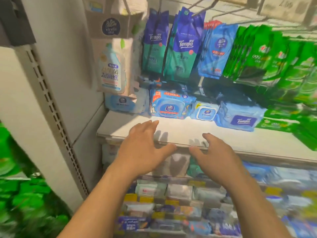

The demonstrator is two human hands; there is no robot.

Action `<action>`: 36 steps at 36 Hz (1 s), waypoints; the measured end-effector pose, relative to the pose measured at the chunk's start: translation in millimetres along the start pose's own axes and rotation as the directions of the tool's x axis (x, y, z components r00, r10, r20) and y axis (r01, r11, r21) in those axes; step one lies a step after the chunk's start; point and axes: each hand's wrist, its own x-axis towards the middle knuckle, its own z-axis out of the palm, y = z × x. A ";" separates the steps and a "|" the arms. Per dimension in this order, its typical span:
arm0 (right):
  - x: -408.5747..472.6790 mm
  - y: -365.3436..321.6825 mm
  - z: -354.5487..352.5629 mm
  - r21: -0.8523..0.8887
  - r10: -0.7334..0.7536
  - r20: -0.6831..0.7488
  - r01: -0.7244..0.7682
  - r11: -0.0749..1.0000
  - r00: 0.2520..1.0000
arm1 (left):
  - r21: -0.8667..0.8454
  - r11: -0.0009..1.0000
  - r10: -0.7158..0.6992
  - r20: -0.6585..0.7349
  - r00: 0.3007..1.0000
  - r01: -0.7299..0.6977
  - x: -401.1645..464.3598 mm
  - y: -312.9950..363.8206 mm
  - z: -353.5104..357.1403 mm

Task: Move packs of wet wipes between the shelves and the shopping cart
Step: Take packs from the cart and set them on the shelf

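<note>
Both my hands are stretched out over the front edge of a white shelf (180, 133), empty. My left hand (144, 148) has its fingers spread and straight, just in front of a blue Vinda wipes pack (171, 104) lying flat at the back of the shelf. My right hand (214, 155) is beside it, fingers loosely extended, holding nothing. To the right of the Vinda pack lie a small blue pack (205, 112) and a blue Tempo pack (240, 115). The shopping cart is out of view.
Tempo pouches (181, 47), blue packs (214, 52) and green packs (267, 55) hang above the shelf. A pale pouch (113, 67) hangs at the left. Lower shelves (171, 200) hold several packs. A slotted white upright (56, 117) borders the left side.
</note>
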 end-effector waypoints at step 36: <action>-183.6 -69.4 72.3 0.047 -0.565 0.435 0.609 0.792 0.701 | -0.005 0.677 -0.715 -0.243 0.655 0.736 -352.4 -23.8 -45.6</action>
